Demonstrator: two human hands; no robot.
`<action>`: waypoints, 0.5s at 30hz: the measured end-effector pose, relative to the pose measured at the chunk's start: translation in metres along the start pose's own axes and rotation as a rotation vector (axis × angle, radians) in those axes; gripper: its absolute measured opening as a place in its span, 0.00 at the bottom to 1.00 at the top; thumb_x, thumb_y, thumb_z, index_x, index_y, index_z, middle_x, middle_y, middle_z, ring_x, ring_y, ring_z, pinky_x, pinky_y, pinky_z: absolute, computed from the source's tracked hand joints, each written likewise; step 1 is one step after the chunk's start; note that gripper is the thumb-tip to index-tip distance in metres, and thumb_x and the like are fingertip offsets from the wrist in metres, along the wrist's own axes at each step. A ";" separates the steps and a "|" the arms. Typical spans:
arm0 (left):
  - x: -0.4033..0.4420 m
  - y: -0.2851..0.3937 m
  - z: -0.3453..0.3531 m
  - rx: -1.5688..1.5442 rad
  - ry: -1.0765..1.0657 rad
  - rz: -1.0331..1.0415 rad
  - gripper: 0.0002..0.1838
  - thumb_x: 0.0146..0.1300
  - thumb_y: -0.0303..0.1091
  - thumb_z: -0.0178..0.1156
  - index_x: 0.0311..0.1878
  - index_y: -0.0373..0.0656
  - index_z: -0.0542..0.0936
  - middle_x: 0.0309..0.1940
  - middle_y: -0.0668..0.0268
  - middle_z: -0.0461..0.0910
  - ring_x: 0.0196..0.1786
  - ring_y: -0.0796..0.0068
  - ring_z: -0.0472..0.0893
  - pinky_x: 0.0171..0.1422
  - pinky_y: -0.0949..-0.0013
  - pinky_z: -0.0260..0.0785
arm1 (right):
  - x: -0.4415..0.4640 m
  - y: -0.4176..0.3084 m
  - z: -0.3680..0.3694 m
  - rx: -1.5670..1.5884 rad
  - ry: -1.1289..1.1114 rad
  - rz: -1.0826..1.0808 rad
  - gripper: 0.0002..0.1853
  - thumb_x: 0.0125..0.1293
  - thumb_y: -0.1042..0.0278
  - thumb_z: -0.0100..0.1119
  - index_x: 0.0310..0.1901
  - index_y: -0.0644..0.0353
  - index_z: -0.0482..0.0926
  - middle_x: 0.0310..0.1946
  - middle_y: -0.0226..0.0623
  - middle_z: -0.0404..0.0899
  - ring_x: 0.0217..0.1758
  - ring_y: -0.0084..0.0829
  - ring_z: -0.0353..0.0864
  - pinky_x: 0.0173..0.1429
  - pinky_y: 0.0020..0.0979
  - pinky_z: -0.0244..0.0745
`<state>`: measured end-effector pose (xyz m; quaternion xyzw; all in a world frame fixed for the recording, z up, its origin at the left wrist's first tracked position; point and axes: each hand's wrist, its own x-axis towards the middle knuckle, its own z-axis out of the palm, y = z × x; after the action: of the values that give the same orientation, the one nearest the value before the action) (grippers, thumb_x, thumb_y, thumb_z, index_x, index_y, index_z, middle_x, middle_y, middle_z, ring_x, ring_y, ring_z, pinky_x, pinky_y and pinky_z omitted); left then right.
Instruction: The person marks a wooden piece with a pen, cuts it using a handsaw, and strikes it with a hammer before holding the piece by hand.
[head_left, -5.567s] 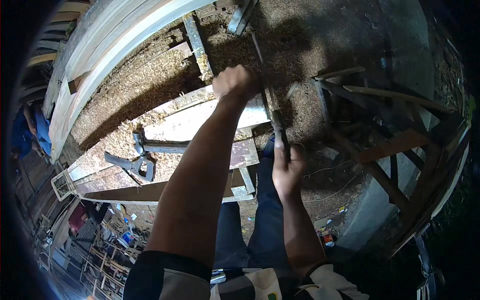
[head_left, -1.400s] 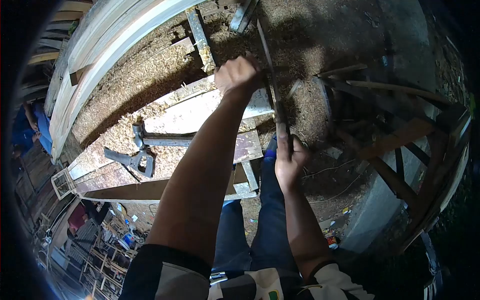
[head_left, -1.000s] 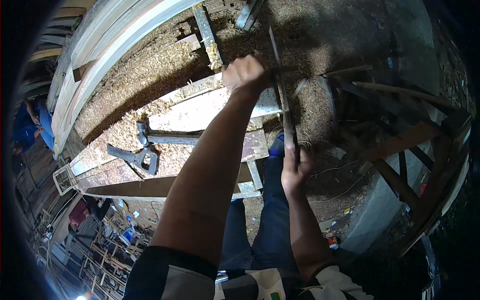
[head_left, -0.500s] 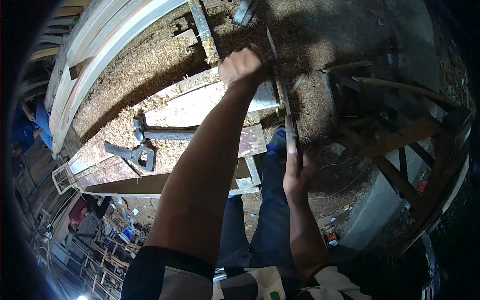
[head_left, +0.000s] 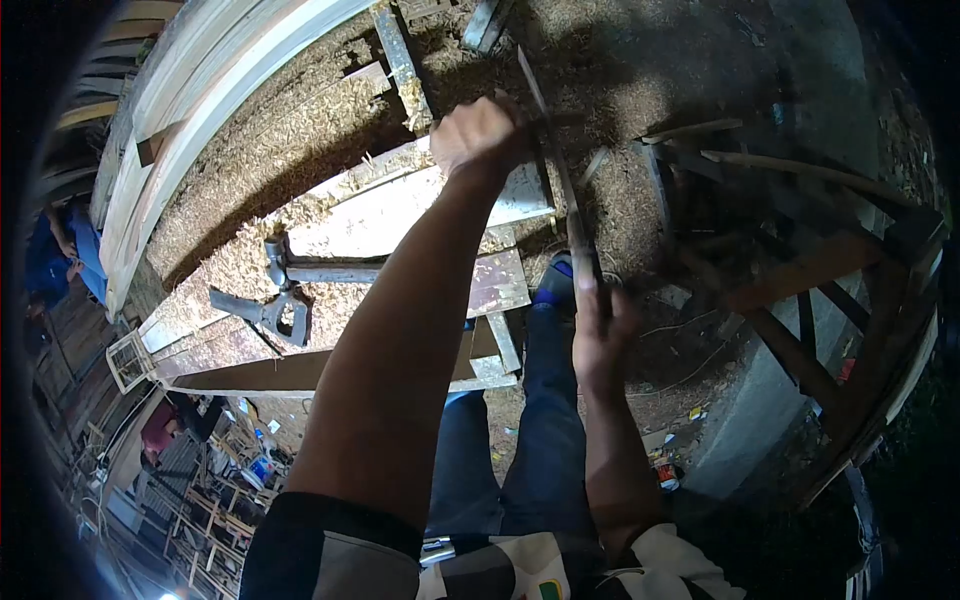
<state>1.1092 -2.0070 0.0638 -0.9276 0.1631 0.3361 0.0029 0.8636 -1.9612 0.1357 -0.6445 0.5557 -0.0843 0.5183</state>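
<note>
My left hand (head_left: 472, 135) is a closed fist above the far right end of a board strewn with shavings. A dark thin strip (head_left: 562, 118) juts out to the right of this fist; its kind is unclear. My right hand (head_left: 603, 335) is wrapped round the grip of a long-bladed tool, thumb along the top. Its narrow blade (head_left: 563, 178) points away from me, seen nearly edge-on, and passes just right of the fist, crossing the strip. Whether they touch I cannot tell. On the board (head_left: 500, 280) left of my arm lie a hammer (head_left: 277, 262) and a dark tool with a looped handle (head_left: 290, 318).
A curved wooden hull-like frame (head_left: 165, 150) rises at the upper left. Wooden pieces (head_left: 800, 290) are stacked on the right by a concrete strip (head_left: 740, 430). Shavings cover the ground. A person in blue (head_left: 75, 250) is at the left edge. My shoe (head_left: 558, 280) stands beside the board.
The blade's tip has swung a little to the left and nearer me. My left fist has shifted slightly left. Both hands keep their grip; the hammer and looped-handle tool stay put.
</note>
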 end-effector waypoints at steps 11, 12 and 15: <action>0.006 0.006 -0.001 0.003 0.055 -0.048 0.21 0.66 0.55 0.56 0.37 0.51 0.90 0.37 0.57 0.89 0.45 0.59 0.89 0.56 0.59 0.77 | 0.004 0.015 0.016 0.121 0.091 -0.173 0.20 0.77 0.51 0.54 0.39 0.62 0.83 0.20 0.33 0.76 0.24 0.24 0.73 0.31 0.34 0.67; 0.005 0.005 -0.004 0.004 0.052 -0.049 0.21 0.66 0.55 0.56 0.37 0.51 0.90 0.37 0.57 0.89 0.45 0.59 0.89 0.56 0.59 0.77 | 0.002 0.012 0.020 0.191 0.166 -0.245 0.21 0.77 0.52 0.54 0.35 0.62 0.83 0.17 0.31 0.74 0.22 0.24 0.71 0.29 0.35 0.65; -0.002 0.002 -0.008 -0.003 -0.030 0.030 0.23 0.69 0.53 0.51 0.37 0.48 0.90 0.37 0.55 0.89 0.45 0.56 0.89 0.60 0.57 0.75 | 0.027 -0.004 0.014 -0.009 -0.064 0.001 0.19 0.77 0.53 0.56 0.41 0.62 0.84 0.19 0.32 0.76 0.24 0.23 0.75 0.30 0.32 0.69</action>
<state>1.1120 -2.0088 0.0713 -0.9199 0.1762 0.3504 -0.0011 0.8850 -1.9754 0.1199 -0.6487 0.5396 -0.0608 0.5332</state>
